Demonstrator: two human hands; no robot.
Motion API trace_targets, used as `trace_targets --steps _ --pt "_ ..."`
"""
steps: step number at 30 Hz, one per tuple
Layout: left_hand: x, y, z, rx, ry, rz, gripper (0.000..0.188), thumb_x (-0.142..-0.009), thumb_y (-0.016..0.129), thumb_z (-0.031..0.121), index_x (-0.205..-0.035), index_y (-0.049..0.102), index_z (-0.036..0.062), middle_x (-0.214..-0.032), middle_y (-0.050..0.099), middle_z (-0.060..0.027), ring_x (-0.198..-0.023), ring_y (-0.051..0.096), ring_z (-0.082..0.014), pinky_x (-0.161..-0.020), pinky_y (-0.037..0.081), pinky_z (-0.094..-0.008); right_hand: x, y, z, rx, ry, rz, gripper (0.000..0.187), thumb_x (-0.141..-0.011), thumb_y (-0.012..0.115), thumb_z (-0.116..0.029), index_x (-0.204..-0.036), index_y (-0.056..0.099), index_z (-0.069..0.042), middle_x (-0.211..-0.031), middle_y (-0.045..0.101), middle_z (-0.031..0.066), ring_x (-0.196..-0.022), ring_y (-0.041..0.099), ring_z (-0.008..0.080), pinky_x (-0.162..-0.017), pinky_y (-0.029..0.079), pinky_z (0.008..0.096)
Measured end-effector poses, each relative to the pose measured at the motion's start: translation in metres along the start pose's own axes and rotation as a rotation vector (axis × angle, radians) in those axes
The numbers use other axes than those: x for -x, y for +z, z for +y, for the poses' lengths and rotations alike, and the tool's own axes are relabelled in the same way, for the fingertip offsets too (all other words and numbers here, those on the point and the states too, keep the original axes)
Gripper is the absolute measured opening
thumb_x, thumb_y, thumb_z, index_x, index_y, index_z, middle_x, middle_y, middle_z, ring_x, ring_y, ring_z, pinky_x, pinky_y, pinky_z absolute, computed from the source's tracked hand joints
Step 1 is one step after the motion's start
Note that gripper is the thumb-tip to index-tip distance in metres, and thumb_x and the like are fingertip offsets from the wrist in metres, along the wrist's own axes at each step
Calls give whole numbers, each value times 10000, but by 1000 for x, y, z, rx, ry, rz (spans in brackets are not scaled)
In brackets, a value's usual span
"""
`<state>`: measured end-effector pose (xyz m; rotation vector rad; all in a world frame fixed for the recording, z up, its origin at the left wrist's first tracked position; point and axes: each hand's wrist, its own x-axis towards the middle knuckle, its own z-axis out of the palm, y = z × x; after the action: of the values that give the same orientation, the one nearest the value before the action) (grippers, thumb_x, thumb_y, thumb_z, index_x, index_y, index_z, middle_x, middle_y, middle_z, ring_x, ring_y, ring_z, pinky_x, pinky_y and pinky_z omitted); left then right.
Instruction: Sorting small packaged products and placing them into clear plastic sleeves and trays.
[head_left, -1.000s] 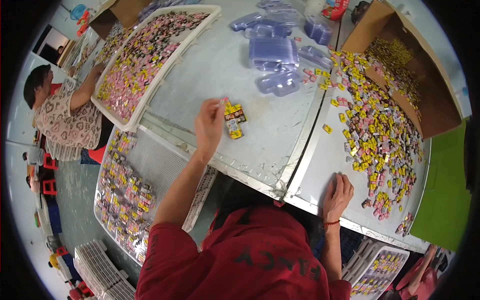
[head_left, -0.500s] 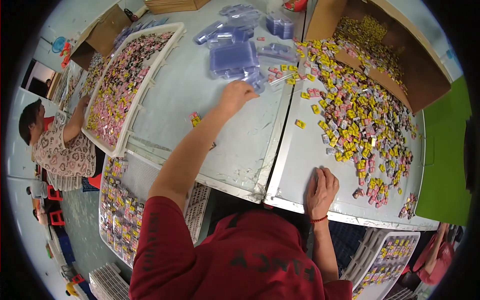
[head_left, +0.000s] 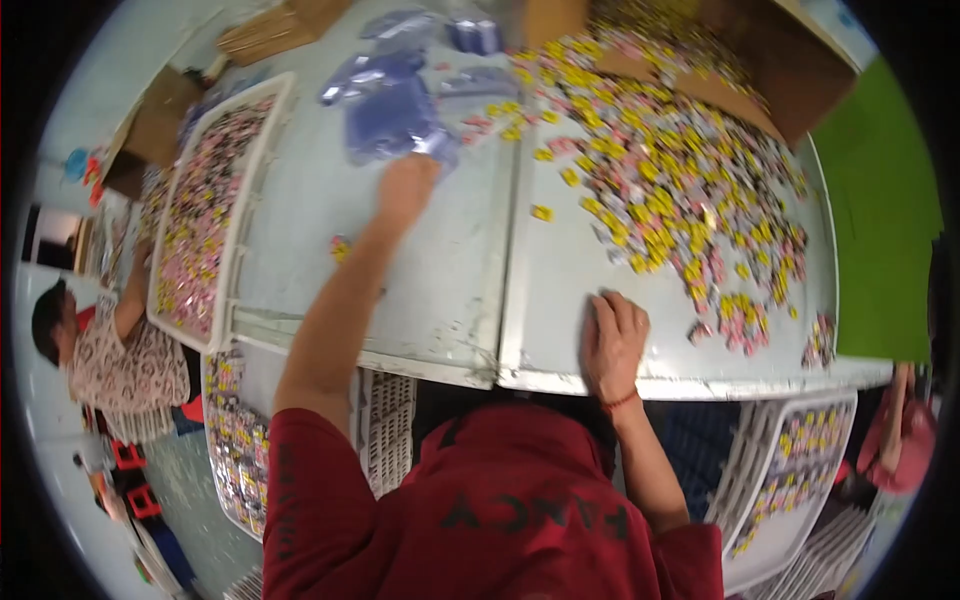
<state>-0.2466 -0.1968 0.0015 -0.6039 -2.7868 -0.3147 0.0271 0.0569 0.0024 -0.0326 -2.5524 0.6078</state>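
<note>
My left hand (head_left: 408,190) reaches forward over the left table. Its fingers look closed at the edge of a clear plastic tray (head_left: 440,152), though motion blurs them. That tray lies against a pile of bluish clear plastic trays (head_left: 388,118). Near the front edge of the right table, my right hand (head_left: 617,342) rests on the surface, fingers loosely bent and nothing visible in them. Ahead of it spreads a heap of small yellow, pink and silver wrapped pieces (head_left: 655,215). A few of these pieces (head_left: 541,213) lie apart by the seam between the tables.
A white crate (head_left: 240,215) full of similar pieces stands at the left, where another person (head_left: 125,335) reaches in. An open cardboard box (head_left: 800,70) spills pieces at the far right, beside a green panel (head_left: 880,220). Filled trays (head_left: 800,480) stand below the table.
The whole view has swung, so the tables appear further left. My left hand stays by the plastic trays and is now blurred. My right hand keeps resting near the table edge.
</note>
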Motion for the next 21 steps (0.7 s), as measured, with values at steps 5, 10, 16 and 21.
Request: trace_targets --steps 5,10,16,21 --pt "-15 -20 -23 533 -288 -129 293 -802 739 304 -764 702 16 -629 638 -20 -556 528 -72 -526 428 -265 -4 1 -3 -28 34 60 251 -766 642 4 -1017 636 -9 -1074 603 122 -973 543 308 -868 425 408" --pt "-13 -19 -36 795 -495 -151 335 -846 701 343 -739 673 27 -643 607 0 -570 530 -69 -533 418 -234 -3 2 -2 -42 36 64 252 -764 643 1 -1016 635 -3 -1073 604 123 -971 544 296 -871 425 407" --pt "-14 -80 52 524 -73 162 254 -863 662 285 -816 681 36 -700 642 -69 -613 586 -128 -587 463 -276 3 -1 3 -104 62 74 303 -753 645 19 -1054 626 -16 -1077 605 131 -979 546 303 -880 427 405" --pt "86 -59 156 397 842 194 92 -785 680 140 -792 609 81 -814 612 -66 -771 613 -234 -658 505 -336 4 -7 19 -183 137 152 311 -775 636 35 -1081 618 -17 -1073 606 151 -990 554 328 -877 432 404"
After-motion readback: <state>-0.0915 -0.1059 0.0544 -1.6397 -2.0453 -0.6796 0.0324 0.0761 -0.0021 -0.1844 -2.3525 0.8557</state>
